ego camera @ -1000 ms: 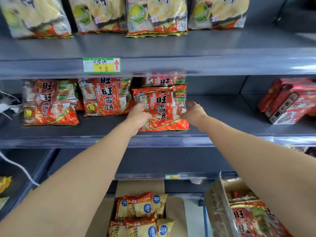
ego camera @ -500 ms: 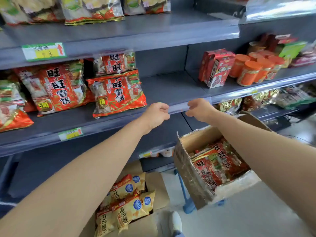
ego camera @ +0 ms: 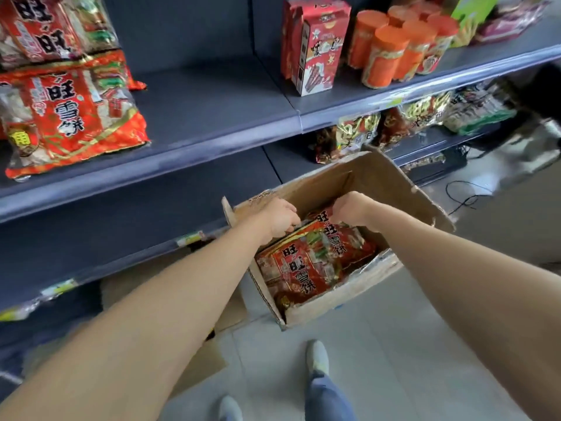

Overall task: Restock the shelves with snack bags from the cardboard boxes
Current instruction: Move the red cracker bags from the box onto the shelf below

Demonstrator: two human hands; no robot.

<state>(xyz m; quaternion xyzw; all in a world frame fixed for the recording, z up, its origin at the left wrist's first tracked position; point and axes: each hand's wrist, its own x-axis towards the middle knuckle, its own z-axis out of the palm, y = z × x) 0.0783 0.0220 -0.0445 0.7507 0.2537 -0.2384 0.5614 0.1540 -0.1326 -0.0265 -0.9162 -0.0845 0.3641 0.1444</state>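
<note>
Lifting the snack bag [ego camera: 303, 268] straight up with an even pull from both sides should keep it from snagging. The left hand [ego camera: 280, 218] and right hand [ego camera: 349, 209] curl their fingers onto its top edge. Beneath the fingers, the cardboard box [ego camera: 379, 177] holds other bags [ego camera: 349, 243] standing upright. The shelf [ego camera: 212, 117] lies above-left of them.

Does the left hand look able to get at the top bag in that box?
Probably yes. The box is open on top, nothing covers the top bag, and the left hand is at its upper edge, fingers curled on it. The right hand grips beside it, without blocking.
</note>
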